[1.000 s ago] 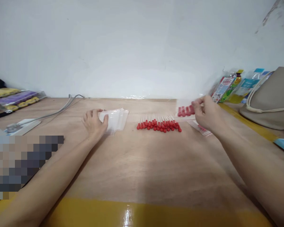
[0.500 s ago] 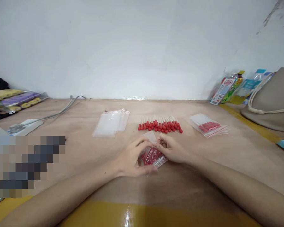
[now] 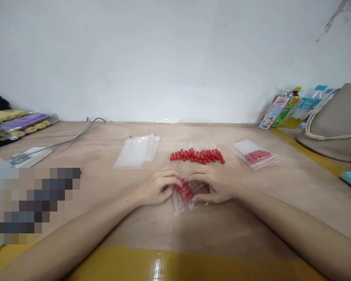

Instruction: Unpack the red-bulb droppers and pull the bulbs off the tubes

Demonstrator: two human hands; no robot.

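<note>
Between my hands, a clear zip-lock bag (image 3: 185, 195) lies on the table with several red-bulbed droppers inside, bulbs toward the left. The fingers of my left hand (image 3: 160, 187) are curled onto the bag's left edge. My right hand (image 3: 218, 185) spans its right part, thumb at the near side and fingers at the far side. Just beyond lies a row of loose droppers (image 3: 197, 156), red bulbs toward me and thin clear stems away. Flat bags (image 3: 133, 153) are piled to the left of the row. Filled bags (image 3: 256, 155) lie to its right.
Packaged goods (image 3: 26, 123) and a white power strip (image 3: 36, 156) with a grey cable (image 3: 76, 136) lie at the left. Drink bottles (image 3: 301, 111) and a beige bag (image 3: 335, 125) stand at the right by the wall. Yellow tape (image 3: 128, 263) runs along the near edge.
The bag between my hands has turned, its bulbs now toward the left and its zip end at the near left. My hands have moved apart to its two sides.
</note>
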